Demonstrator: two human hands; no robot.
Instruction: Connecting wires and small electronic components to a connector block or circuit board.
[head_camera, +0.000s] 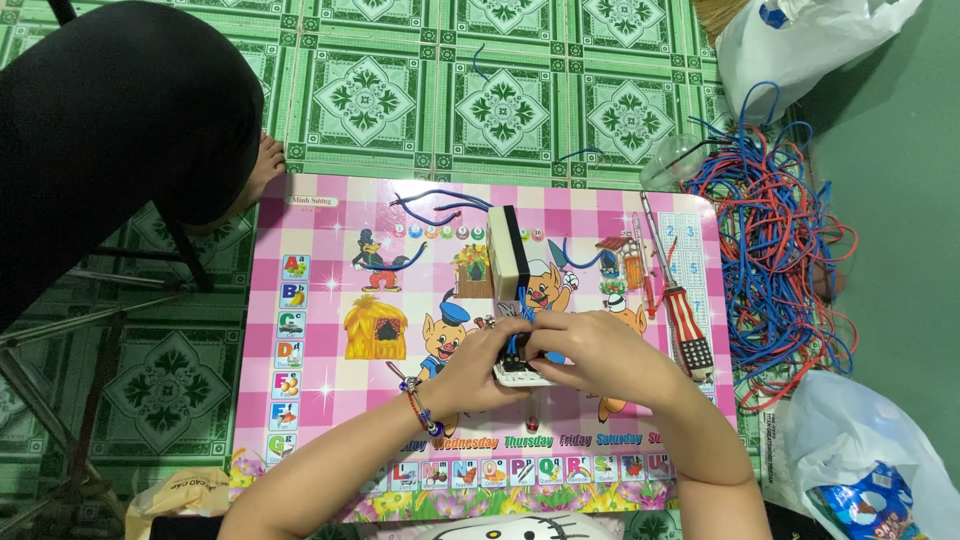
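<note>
Both hands meet over the middle of a small pink cartoon-printed table (320, 330). My left hand (475, 365), with a beaded bracelet on the wrist, and my right hand (595, 350) together grip a small white electrical part (520, 375) with blue wires coming out of its top. Just beyond the fingers stands a cream and black box-shaped part (508, 252), upright on the table. The fingers hide most of the white part.
A red-and-white striped screwdriver (683, 318) lies at the table's right side, with short blue wire pieces (440, 205) at the far edge. A heap of red and blue wires (785, 260) and white plastic bags (860, 450) sit on the floor right. Another person in black (110, 130) stands upper left.
</note>
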